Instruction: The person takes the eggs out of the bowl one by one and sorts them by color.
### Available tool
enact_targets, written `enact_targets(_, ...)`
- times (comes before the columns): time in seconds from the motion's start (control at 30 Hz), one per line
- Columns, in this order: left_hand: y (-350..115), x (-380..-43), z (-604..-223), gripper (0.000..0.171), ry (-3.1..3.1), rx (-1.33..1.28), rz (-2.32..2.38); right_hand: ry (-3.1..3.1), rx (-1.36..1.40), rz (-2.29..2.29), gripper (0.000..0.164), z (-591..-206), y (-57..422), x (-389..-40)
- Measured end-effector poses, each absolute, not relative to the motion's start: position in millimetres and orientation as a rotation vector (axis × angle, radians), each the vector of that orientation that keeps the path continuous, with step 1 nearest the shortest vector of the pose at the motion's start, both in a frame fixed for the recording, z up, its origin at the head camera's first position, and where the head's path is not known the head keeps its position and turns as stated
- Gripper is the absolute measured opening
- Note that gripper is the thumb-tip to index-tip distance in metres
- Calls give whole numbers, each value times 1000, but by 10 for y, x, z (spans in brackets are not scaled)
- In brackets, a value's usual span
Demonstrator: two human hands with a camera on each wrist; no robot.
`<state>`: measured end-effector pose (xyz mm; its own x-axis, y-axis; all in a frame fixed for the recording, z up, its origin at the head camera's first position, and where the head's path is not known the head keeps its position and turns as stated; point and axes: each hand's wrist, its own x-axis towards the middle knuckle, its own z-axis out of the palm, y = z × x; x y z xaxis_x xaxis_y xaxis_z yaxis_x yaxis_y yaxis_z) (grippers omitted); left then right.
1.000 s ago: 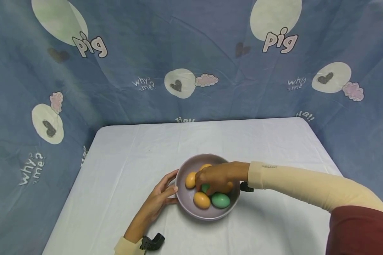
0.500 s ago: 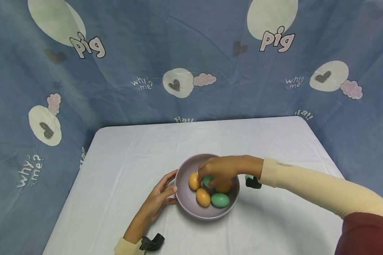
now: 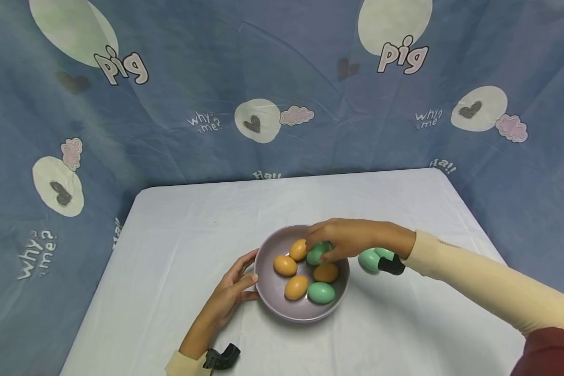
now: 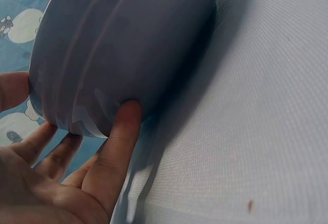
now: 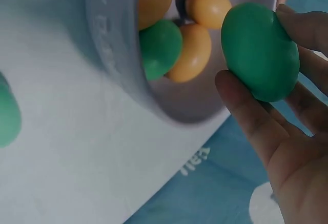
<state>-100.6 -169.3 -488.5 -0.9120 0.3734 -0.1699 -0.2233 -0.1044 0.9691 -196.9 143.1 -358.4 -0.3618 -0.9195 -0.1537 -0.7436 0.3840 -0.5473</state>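
Note:
A mauve bowl (image 3: 269, 286) stands on the white table with several orange eggs (image 3: 296, 287) and a green egg (image 3: 321, 293) in it. My left hand (image 3: 229, 292) holds the bowl at its left side, thumb at the rim and fingers spread against the outer wall (image 4: 118, 55). Over the bowl's far right part, my right hand (image 3: 345, 237) pinches another green egg (image 5: 260, 52) between thumb and fingertips. The right wrist view shows this egg raised beside the rim, with the palm behind it.
Two more green eggs (image 3: 368, 260) lie on the white-covered table (image 3: 207, 219) right of the bowl, partly hidden by the right wrist's black camera (image 3: 391, 265). A blue printed cloth (image 3: 282, 68) hangs behind and beside the table.
My right hand has moved up and right out of the bowl's middle, bringing a green egg along. Orange eggs in the bowl have shifted. The table's green eggs have come into view; my left hand stays put.

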Motion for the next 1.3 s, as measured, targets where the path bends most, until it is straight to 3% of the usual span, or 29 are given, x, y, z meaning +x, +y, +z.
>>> enact_targets(1.3,-1691,-1010,-4873,63,1743,178,2077,2571,-891,-966,33,-3776,2905,-1899)
